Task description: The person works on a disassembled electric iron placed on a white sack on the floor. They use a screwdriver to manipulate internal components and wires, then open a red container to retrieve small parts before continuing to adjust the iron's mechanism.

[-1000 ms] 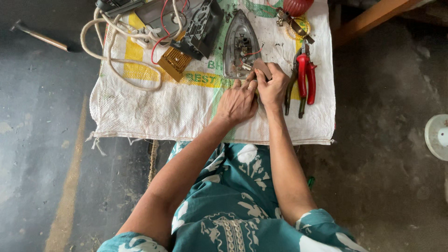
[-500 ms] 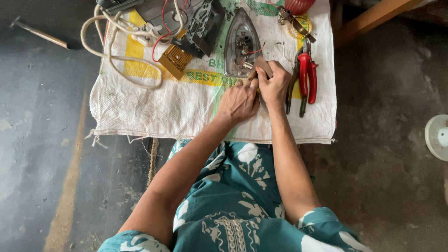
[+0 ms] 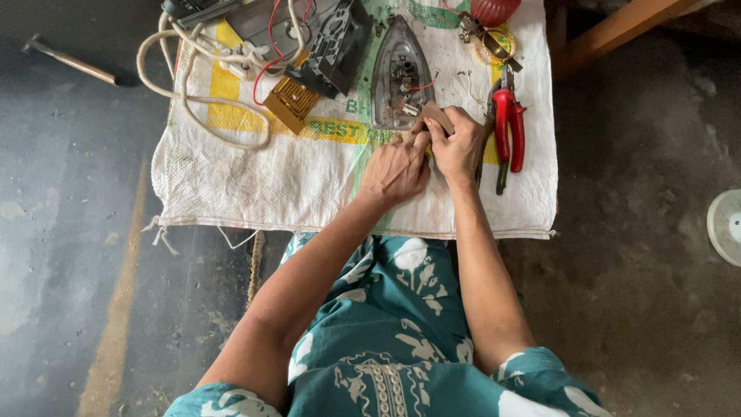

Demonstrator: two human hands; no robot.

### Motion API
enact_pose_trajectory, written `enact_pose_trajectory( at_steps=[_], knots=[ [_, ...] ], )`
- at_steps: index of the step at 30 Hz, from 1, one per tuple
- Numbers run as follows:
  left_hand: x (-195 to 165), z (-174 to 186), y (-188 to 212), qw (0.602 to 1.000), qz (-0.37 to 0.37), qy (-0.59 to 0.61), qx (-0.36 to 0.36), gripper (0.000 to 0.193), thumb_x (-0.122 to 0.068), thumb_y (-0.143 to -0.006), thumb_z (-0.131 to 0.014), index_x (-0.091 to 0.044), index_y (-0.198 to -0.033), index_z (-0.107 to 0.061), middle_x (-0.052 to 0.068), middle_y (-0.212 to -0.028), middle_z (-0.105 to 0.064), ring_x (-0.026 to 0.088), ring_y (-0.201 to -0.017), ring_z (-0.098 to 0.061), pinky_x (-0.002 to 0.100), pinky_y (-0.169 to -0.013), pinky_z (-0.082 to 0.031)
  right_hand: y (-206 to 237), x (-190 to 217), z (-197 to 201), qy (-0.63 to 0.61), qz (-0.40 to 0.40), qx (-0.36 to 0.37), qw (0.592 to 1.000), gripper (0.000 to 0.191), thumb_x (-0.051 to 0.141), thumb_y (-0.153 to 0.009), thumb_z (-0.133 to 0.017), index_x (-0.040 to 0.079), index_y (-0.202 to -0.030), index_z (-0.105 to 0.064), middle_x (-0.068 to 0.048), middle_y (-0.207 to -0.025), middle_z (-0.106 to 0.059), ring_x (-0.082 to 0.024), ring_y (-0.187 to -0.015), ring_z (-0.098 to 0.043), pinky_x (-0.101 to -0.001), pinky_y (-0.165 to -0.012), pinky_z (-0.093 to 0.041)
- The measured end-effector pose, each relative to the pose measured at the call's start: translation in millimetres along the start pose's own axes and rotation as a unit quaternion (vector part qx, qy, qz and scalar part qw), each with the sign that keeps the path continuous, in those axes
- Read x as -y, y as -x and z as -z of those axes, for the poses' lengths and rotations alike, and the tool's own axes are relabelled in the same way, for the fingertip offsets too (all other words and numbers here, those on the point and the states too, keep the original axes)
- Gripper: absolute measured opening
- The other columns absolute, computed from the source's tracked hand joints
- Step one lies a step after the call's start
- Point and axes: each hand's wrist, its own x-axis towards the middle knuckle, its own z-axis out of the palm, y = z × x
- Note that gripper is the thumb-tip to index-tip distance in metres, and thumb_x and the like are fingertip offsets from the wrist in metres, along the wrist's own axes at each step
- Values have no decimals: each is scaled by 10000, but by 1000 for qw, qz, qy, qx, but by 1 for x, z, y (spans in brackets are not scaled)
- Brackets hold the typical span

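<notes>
An opened clothes iron soleplate (image 3: 399, 73) with wires and metal parts lies on a white woven sack (image 3: 255, 185) spread over a small table. My left hand (image 3: 395, 168) and my right hand (image 3: 457, 145) meet just below the soleplate's wide end. Together they pinch a small flat brown piece (image 3: 437, 117), held between the fingertips of both hands. What lies under the fingers is hidden.
Red-handled pliers (image 3: 508, 127) lie right of my right hand. The iron's dark housing (image 3: 336, 48), a yellow ribbed part (image 3: 290, 103) and a white cord (image 3: 197, 77) lie at the back left. A hammer (image 3: 69, 59) rests on the floor at left. A white round object (image 3: 726, 227) sits far right.
Both hands stay at the soleplate's wide end; the fingers have shifted slightly and the small brown piece now shows between them.
</notes>
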Motion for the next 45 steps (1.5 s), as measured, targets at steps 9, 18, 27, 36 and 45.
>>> enact_pose_trajectory(
  at_steps=[9, 18, 27, 36, 45],
  knots=[
    [0, -1, 1, 1000, 1, -8, 21, 282, -177, -893, -573, 16, -1097, -551, 256, -1506, -502, 414, -839, -707, 505, -730, -584, -10, 3, 17, -103, -94, -28, 990, 161, 66, -878, -807, -36, -892, -683, -147, -771, -713, -193, -672, -661, -347, -633, -518],
    [1, 1, 2, 1000, 0, -14, 17, 356, -193, -872, -588, 7, -1165, -557, 256, -1471, -530, 406, -865, -705, 492, -714, -590, -6, 1, -3, 25, -66, -33, 997, 346, 152, -816, -875, -34, -772, -586, -230, -650, -584, -352, -549, -506, -427, -562, -452],
    [7, -6, 3, 1000, -3, -14, 7, 379, -205, -888, -601, 1, -1204, -568, 221, -1422, -583, 398, -859, -708, 500, -730, -586, -9, -1, -13, 57, -76, -32, 995, 338, 162, -793, -856, -37, -774, -583, -247, -646, -583, -418, -579, -560, -472, -556, -444],
    [3, -1, 1, 1000, -5, 4, 5, 349, -183, -867, -576, 10, -1157, -562, 260, -1450, -539, 412, -809, -715, 509, -692, -584, 2, -13, -6, -8, -97, -36, 995, 267, 128, -810, -857, -21, -776, -638, -170, -690, -682, -292, -605, -634, -423, -585, -486],
    [1, -1, -1, 998, -13, -37, 39, 272, -217, -917, -552, -4, -1086, -544, 260, -1529, -461, 393, -806, -721, 487, -684, -594, -12, -33, 3, -248, -223, -74, 940, 192, 38, -864, -810, 35, -780, -637, -11, -737, -642, -74, -604, -548, -248, -504, -426]
  ],
)
